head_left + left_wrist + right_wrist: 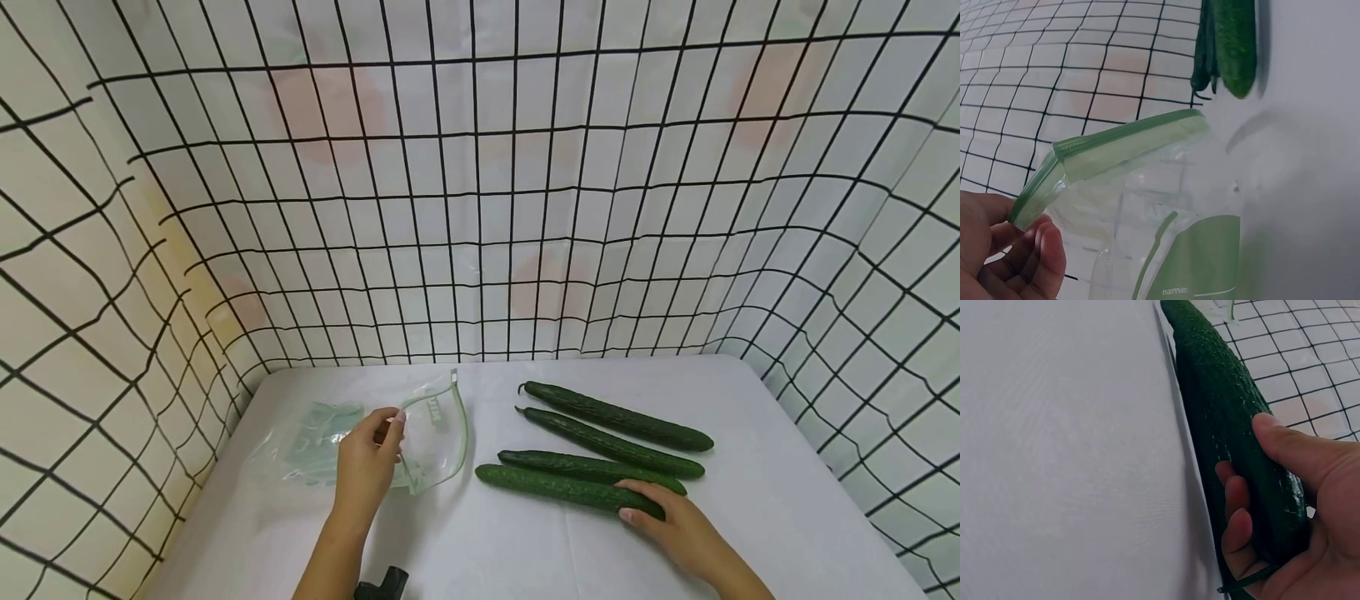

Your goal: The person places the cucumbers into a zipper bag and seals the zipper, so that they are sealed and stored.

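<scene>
Left hand (pixel 367 452) pinches a clear bag (pixel 437 437); right hand (pixel 678 527) grips the nearest cucumber (pixel 555 484).
Left forearm (pixel 335 546) slants upward; right thumb and fingers straddle the cucumber's right end, on the white table (pixel 517 550).

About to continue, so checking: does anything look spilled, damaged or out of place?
Nothing stands out. The four cucumbers look unbroken, with the right hand gripping the nearest cucumber; the left hand pinches the green rim of the clear bag. No spill shows.
</scene>
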Demonstrator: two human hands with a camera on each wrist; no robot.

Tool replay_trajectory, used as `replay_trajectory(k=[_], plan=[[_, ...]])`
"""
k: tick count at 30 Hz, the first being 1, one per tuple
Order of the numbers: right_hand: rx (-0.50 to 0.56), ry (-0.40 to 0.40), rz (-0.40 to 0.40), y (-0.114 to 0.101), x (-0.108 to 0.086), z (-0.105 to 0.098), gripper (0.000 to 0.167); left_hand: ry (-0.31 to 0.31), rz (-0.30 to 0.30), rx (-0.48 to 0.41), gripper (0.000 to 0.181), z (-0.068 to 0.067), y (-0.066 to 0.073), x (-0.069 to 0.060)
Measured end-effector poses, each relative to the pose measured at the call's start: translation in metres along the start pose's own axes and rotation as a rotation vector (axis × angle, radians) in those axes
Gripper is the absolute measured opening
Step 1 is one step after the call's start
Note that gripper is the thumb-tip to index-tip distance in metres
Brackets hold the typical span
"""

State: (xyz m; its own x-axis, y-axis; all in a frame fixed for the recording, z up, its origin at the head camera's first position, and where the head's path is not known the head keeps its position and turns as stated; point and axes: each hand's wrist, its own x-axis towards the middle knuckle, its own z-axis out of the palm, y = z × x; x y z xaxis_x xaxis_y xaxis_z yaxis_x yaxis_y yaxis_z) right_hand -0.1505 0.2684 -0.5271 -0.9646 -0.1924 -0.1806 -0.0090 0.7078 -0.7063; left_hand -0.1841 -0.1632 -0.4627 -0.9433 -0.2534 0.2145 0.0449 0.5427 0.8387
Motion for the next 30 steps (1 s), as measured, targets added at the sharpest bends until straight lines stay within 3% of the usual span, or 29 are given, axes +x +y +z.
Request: replay_trajectory(k=[8, 14, 25, 30], plan=[[0.058, 0.032, 0.020, -0.007, 0.000, -0.006, 0.059, -0.008, 0.000, 0.003, 0.023, 0.001, 0.001, -0.002], [0.096, 0.025, 0.023, -0.018, 0.002, -0.010, 0.062, 0.010, 0.033, 0.012, 0.025, 0.005, 0.003, -0.005], [0.128, 0.019, -0.096, -0.040, 0.009, -0.003, 0.056, -0.030, 0.042, -0.066, 0.020, 0.013, 0.008, -0.008], [0.138, -0.019, -0.132, -0.052, 0.015, 0.004, 0.054, -0.045, 0.042, -0.094, 0.019, 0.017, 0.009, -0.009]])
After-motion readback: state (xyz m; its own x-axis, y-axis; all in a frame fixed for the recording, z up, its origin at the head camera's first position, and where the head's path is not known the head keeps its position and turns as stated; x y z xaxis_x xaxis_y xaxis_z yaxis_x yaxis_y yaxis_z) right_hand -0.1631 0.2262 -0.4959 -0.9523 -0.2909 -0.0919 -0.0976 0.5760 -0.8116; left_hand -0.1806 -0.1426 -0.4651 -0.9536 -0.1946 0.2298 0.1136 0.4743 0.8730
